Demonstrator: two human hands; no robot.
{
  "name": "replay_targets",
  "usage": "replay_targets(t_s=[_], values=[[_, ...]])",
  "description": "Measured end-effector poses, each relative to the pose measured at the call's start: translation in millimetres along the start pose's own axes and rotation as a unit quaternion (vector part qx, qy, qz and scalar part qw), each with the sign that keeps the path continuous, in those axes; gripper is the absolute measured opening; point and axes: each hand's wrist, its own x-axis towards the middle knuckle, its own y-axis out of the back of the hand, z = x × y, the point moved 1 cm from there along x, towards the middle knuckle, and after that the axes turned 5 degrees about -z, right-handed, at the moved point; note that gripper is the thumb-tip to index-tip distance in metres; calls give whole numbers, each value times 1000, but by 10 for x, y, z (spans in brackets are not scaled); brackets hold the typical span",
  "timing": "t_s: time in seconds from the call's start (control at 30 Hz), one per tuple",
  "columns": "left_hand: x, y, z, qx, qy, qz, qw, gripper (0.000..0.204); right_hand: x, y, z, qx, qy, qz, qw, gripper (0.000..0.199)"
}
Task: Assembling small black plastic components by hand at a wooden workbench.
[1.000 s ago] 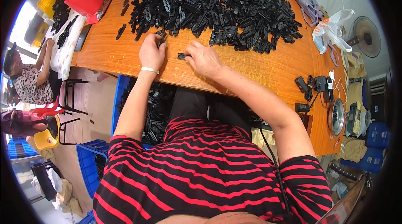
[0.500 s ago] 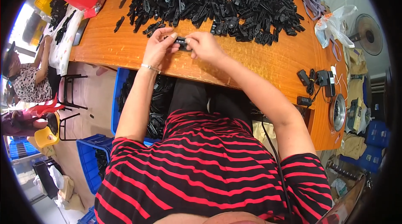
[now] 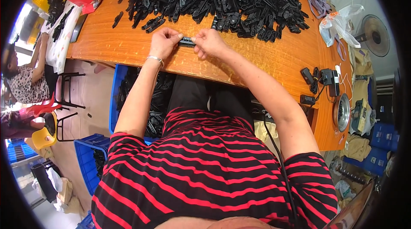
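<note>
Between my two hands, just above the wooden table, is a small, narrow black plastic piece with a ridged, slotted face. My left hand, with a band at the wrist, pinches its left end between thumb and fingers. At the opposite end my right hand grips it the same way, fingers curled under. The piece lies roughly level, and its ends are hidden by my fingertips. Beyond my hands spreads a large heap of similar black plastic pieces, with a few loose ones at its near left edge.
A blue crate of black parts stands below the table edge, left of my legs; another blue crate is farther left. Black power adapters and a metal bowl sit at right. A person works at the left.
My hands have drawn slightly apart along the black piece, so more of its slotted face shows. The whole view has shifted a little.
</note>
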Motion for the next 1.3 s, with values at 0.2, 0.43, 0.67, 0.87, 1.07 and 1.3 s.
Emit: replay_targets(t_s=[0.2,0.43,0.67,0.87,1.07,1.3], values=[[57,21,-110,62,-3,24,998,17,29,3,0,-16,-13,-3,1000,22],[11,-48,48,116,18,14,993,17,60,74,-41,-32,-40,-27,998,22],[110,-13,-13,242,57,-16,969,21,60,105,-93,-67,-88,-43,993,25],[125,20,-98,244,-64,-1,968,18,41,82,-79,-93,-75,-19,993,25],[-499,477,-39,241,18,-61,968,19,-222,54,64,-127,-5,-100,987,27],[-625,1182,-67,330,-65,96,937,16,-233,778,7,-583,260,222,737,12]])
